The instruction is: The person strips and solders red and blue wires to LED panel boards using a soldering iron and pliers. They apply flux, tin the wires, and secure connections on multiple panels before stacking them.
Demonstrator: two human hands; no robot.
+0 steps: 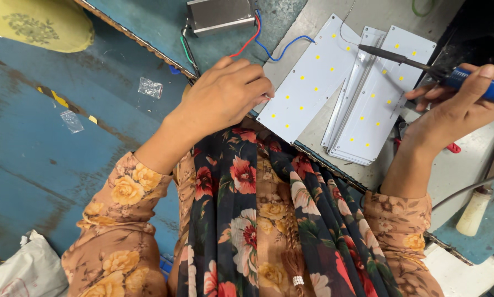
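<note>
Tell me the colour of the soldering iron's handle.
Blue, on the soldering iron held in the right hand; seen in the head view.

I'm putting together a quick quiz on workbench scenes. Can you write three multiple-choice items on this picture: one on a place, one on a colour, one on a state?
1. Where does the left hand rest?
A. on the edge of the single white LED panel
B. on the yellow cushion
C. on the metal box

2. What colour is the soldering iron handle?
A. red
B. blue
C. green

3. How does the right hand stand?
A. open and flat on the bench
B. closed around the soldering iron handle
C. holding the stacked panels

Answers:
1 A, its fingertips sit at the panel's left edge.
2 B, the grip shows blue past the fingers.
3 B, fingers and thumb wrap the handle, the tip over the stacked panels.
</note>
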